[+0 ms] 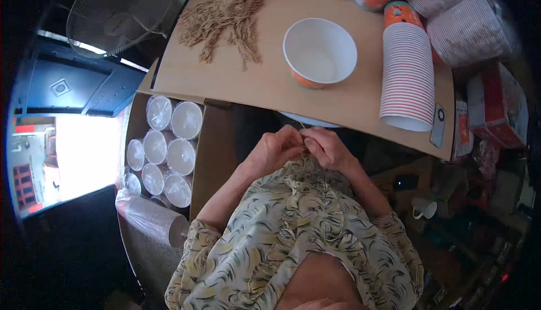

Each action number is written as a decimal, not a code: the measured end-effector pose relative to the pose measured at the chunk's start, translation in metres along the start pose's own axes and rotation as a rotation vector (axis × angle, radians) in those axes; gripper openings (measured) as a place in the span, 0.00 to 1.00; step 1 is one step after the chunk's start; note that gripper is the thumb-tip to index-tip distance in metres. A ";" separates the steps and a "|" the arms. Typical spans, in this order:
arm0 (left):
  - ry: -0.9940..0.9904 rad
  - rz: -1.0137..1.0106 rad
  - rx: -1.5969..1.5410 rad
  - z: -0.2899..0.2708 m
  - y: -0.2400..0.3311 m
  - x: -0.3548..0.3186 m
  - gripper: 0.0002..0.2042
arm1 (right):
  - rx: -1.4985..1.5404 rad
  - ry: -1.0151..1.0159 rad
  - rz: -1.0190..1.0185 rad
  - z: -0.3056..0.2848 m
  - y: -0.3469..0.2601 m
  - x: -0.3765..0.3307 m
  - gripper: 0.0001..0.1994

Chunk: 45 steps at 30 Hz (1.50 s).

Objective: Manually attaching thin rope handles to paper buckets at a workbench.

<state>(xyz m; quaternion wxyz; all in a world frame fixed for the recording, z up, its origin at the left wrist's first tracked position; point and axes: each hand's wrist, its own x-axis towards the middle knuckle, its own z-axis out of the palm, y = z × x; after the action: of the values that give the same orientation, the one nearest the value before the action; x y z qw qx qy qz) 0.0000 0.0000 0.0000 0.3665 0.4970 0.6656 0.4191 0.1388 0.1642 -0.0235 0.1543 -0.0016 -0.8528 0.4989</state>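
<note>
My left hand (277, 151) and my right hand (327, 147) meet in front of my body, just below the near edge of the table. Both are closed in a pinch, fingertips close together. A thin pale strand (302, 123) shows above the fingertips; what the fingers hold is mostly hidden. Beyond the hands, a large paper bucket (320, 52), white inside and orange outside, stands on the table with its mouth up. A tangled heap of brown twine-like cords (225, 20) lies at the far left of the tabletop.
A long stack of nested paper cups (407, 76) lies on the table's right side, beside more wrapped stacks (470, 28). On the left, an open carton (211, 152) holds several plastic-wrapped cup stacks (181, 156). A fan (118, 22) stands far left; a white mug (424, 208) is at lower right.
</note>
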 end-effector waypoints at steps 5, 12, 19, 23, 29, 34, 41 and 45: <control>0.029 -0.059 -0.228 0.007 0.020 0.024 0.08 | -0.003 0.075 0.267 -0.020 -0.019 -0.037 0.06; -0.175 0.279 0.187 0.020 0.024 0.056 0.07 | 0.222 0.273 0.411 -0.067 -0.045 -0.072 0.03; 0.003 0.173 -0.231 0.027 0.083 0.071 0.26 | 0.010 0.388 0.450 -0.092 -0.064 -0.064 0.02; -0.199 0.388 0.072 0.037 0.055 0.080 0.13 | 0.033 0.288 0.344 -0.081 -0.063 -0.052 0.01; -0.017 0.438 0.121 0.023 0.046 0.072 0.09 | 0.062 0.323 0.393 -0.089 -0.046 -0.064 0.02; 0.355 0.470 0.501 0.020 0.070 0.113 0.17 | 0.138 0.535 0.409 -0.085 -0.040 -0.060 0.04; 0.432 0.329 1.002 0.019 0.044 0.168 0.14 | 0.026 0.642 0.332 -0.089 -0.049 -0.047 0.05; 0.416 0.336 0.865 -0.018 0.040 0.116 0.15 | 0.092 0.670 0.394 -0.086 -0.041 -0.046 0.05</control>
<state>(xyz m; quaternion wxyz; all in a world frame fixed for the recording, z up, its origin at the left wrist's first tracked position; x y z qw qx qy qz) -0.0294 0.1151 0.0351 -0.0856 0.6093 0.7481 0.2486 0.2111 0.2097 0.0382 0.3251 -0.3211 -0.7155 0.5285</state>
